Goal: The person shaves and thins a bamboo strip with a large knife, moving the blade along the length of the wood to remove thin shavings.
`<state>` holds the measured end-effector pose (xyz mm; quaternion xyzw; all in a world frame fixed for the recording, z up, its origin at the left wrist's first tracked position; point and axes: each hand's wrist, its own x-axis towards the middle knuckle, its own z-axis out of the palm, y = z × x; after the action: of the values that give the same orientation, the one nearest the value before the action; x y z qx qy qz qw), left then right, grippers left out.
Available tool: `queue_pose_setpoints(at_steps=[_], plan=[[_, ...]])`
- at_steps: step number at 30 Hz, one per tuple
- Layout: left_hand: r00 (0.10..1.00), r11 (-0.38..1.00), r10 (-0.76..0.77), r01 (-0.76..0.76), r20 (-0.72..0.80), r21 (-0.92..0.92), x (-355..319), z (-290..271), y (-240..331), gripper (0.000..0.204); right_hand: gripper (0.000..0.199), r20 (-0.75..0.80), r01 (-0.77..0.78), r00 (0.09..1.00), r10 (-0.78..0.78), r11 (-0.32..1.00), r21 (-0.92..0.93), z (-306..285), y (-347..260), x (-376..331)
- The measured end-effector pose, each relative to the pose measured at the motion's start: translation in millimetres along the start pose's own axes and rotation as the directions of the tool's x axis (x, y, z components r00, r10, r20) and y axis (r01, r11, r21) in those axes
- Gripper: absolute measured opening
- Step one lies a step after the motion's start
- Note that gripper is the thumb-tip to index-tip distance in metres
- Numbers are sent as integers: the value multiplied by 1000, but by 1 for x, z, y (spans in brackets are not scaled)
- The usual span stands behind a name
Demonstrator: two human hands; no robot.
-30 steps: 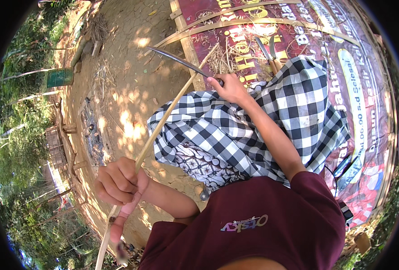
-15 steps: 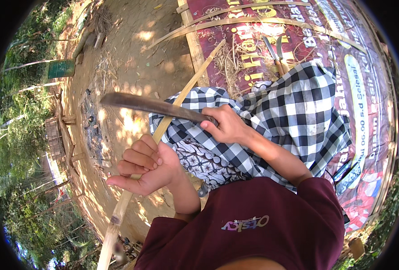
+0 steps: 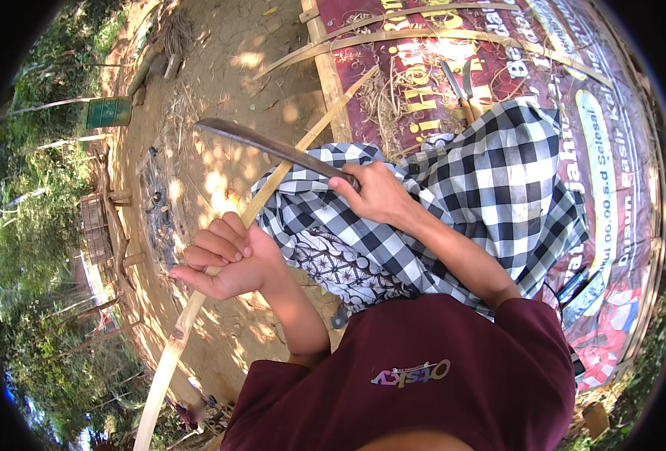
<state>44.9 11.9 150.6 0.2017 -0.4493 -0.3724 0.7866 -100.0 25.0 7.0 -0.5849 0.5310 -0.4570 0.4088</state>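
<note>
My left hand (image 3: pixel 224 255) is closed round a long, pale bamboo strip (image 3: pixel 300 159), which slants from the lower left up past my covered lap. In my right hand (image 3: pixel 372 192) is the handle of a machete (image 3: pixel 265 146) with a dark, broad blade pointing left. The blade crosses the strip a short way beyond my left hand; whether its edge touches the strip I cannot tell. A black-and-white checked cloth (image 3: pixel 491 173) and a patterned cloth (image 3: pixel 340 263) cover my legs.
Two knives (image 3: pixel 464 94) lie on the printed maroon banner (image 3: pixel 355 64) at the right. Thin shavings (image 3: pixel 384 113) are scattered there, with long bamboo strips (image 3: pixel 423 33) across the far side. Dirt ground (image 3: pixel 235 83) stretches left toward a green container (image 3: pixel 108 113) and bushes.
My left hand has moved a little left and away from me with the bamboo strip. The machete has tilted, its tip now farther up and to the right.
</note>
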Motion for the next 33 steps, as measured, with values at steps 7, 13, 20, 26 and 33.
queue_pose_setpoints(at_steps=[7, 13, 20, 26, 33], plan=[[994, 997, -43, 49, 105, -58, -25, 9, 0, 60, 50, -58, 285, 957, -284, 958, 21, 11, -10, -6], [999, 1000, -23, 24, 24, -10, -12, 3, -3, 59, 63, -181, -350, 916, 358, 934, 74, -9, 63, 27], [988, 997, 6, 5, 156, -75, -26, 12, -7, 60, 56, -64, -42, 997, 48, 995, 89, -12, -2, 16], [787, 997, -3, 48, 617, -56, -5, 6, -6, 64, 43, 42, 245, 967, -250, 964, 98, -25, -37, -4], [729, 998, -34, 57, 684, -12, 7, 9, -7, 64, 45, 33, -13, 999, 10, 997, 74, -34, -22, -1]])
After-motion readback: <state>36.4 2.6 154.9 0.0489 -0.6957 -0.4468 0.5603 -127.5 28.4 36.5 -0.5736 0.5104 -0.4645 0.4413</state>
